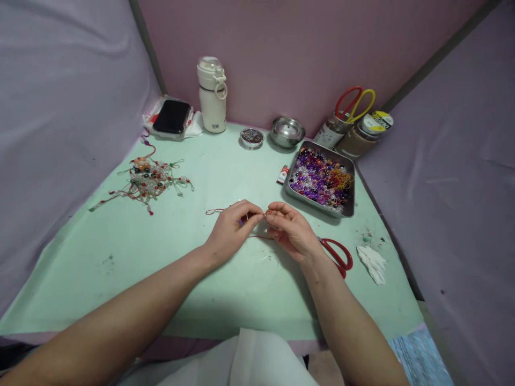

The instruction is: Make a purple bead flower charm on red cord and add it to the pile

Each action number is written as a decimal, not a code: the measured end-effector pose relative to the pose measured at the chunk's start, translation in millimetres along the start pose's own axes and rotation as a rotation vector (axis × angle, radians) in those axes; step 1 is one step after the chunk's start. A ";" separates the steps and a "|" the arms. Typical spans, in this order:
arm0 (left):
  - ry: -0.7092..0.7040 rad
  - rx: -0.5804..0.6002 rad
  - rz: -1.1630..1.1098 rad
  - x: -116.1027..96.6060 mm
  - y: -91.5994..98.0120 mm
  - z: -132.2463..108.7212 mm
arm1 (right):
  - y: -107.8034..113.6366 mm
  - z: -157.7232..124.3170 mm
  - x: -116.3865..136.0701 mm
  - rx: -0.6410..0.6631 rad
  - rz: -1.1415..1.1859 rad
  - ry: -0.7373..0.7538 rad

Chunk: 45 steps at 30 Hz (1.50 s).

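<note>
The left hand and right hand meet over the middle of the green-covered counter, fingertips nearly touching. The left thumb and index finger press together on a red cord, whose looped end lies out on the counter beyond that hand; a bit of purple, probably a bead, shows under the left fingers. The right thumb and index finger close on a small red part at the same spot, their other fingers loosely curled; whether it is knot or bead is too small to tell. A thin red strand runs below, between the hands. Red-handled scissors lie partly behind the right wrist, with a crumpled white tissue to their right. Beyond the right hand sits a metal tray of purple, clear and dark beads, a small red-and-white box just beside it. Farther back stand a steel bowl, a round clear-lidded container and a cream bottle. To the left, a heap of beaded strings spreads below a black phone.
</note>
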<state>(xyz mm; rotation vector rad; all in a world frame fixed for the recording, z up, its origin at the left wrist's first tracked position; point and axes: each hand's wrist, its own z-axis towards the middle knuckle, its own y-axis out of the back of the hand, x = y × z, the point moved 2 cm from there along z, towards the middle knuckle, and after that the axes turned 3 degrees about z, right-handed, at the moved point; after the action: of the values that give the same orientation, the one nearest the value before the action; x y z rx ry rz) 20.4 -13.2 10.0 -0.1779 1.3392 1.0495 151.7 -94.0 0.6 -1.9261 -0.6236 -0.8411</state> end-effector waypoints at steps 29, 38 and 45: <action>-0.134 0.076 0.050 2.5 -1.8 -1.0 | 2.1 -1.5 -0.7 -0.007 -0.089 -0.092; -0.061 0.095 0.088 0.1 0.8 0.4 | 1.2 -0.5 2.6 -0.017 -0.064 0.035; 0.089 0.104 -0.011 -1.3 0.8 1.6 | 1.8 -0.6 0.9 -0.017 -0.034 0.038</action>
<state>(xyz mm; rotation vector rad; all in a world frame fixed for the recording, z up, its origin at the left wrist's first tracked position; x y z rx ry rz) 21.1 -12.4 12.0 -0.1549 1.4679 0.9698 153.3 -95.3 0.5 -1.9154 -0.6296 -0.9045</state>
